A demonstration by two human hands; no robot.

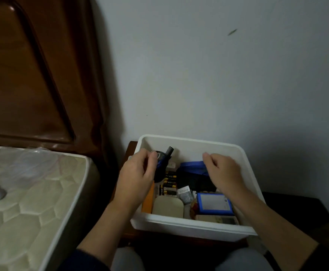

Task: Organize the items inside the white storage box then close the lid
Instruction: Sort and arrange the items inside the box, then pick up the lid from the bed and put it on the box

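The white storage box (189,224) stands open on a dark wooden stand by the wall, with no lid in sight. My left hand (138,175) is over its left side, fingers closed on a black and blue gadget (162,163) with a dark cylinder sticking up. My right hand (223,172) is over the middle, pinching the blue edge of a dark pouch (194,174). Inside lie several batteries (168,184), an orange flat item (148,200), a beige rounded case (168,207), a blue-framed box (214,204) and a small grey packet (185,193).
A mattress (32,202) with a quilted cover lies close on the left, below a brown wooden headboard (32,75). A plain wall (218,75) rises right behind the box. A dark surface (296,208) lies to the box's right. My knees show at the bottom edge.
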